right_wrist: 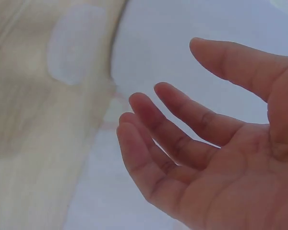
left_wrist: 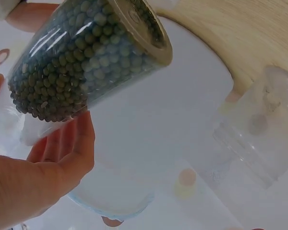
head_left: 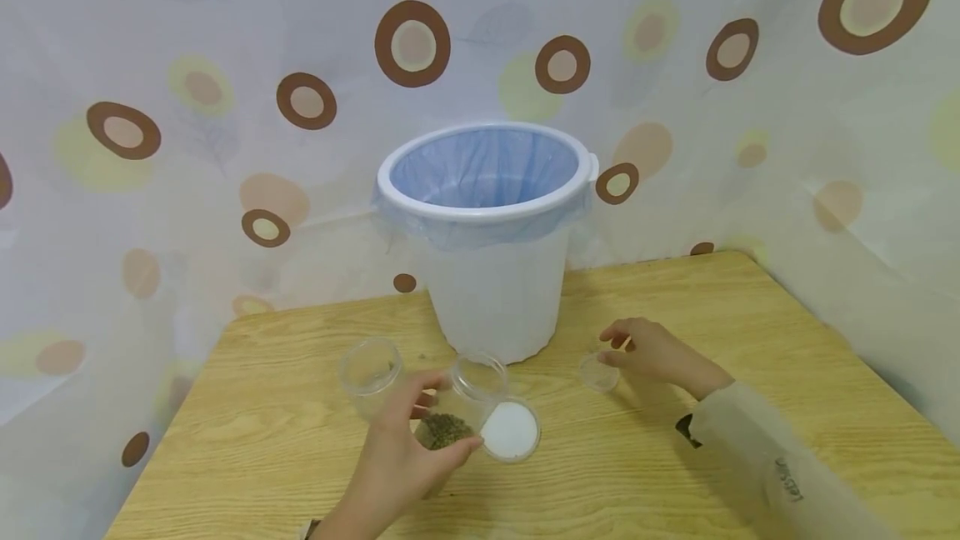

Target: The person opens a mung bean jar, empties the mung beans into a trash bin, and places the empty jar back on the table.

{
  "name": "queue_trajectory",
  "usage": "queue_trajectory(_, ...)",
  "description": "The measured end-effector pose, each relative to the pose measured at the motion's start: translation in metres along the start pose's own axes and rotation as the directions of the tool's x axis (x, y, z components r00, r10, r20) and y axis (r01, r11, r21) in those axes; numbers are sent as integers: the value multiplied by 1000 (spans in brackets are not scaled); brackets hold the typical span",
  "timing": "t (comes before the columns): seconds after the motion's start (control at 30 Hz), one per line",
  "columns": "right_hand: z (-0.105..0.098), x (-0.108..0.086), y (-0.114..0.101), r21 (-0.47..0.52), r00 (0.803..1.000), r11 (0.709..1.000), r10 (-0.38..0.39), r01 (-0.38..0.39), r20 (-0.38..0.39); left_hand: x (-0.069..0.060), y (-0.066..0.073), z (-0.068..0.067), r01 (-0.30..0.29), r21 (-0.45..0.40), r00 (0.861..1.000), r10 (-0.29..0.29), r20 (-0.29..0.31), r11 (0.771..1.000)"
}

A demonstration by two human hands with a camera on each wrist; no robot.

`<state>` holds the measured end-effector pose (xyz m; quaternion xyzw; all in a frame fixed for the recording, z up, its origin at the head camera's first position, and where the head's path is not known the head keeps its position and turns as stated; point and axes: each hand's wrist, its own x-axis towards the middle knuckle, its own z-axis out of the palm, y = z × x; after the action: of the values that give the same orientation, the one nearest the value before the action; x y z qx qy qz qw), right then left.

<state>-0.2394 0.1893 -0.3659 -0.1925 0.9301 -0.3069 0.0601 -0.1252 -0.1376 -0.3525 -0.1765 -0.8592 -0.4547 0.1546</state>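
Observation:
My left hand (head_left: pixel 397 448) grips a clear plastic jar (head_left: pixel 468 390) partly filled with green mung beans (head_left: pixel 444 432). In the left wrist view, the mung beans (left_wrist: pixel 62 76) show through the side of the tilted jar, and fingers of the left hand (left_wrist: pixel 53 167) lie against it. My right hand (head_left: pixel 652 352) hovers by a clear round lid (head_left: pixel 596 375) on the table. Seen in the right wrist view, the right hand (right_wrist: pixel 206 148) has loosely bent fingers with nothing between them, apart from the pale lid (right_wrist: pixel 74 48).
Left of the held jar stands another clear jar (head_left: pixel 367 386), with a few bits inside. A white disc with a clear rim (head_left: pixel 512 430) is beside the held jar. A white bin (head_left: pixel 498 282) with a blue liner stands at the back of the wooden table (head_left: pixel 285 423), against patterned sheeting.

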Motion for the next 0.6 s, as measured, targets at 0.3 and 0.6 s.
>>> queue_trajectory(0.3,-20,0,-12,28,988,999,-40,45,-152,12,6,-22,15,15,1000,-15,-2,1000)
queue_trajectory(0.6,-32,3,-23,76,957,996,-25,49,-291,27,12,-43,26,30,999,-25,-29,999)
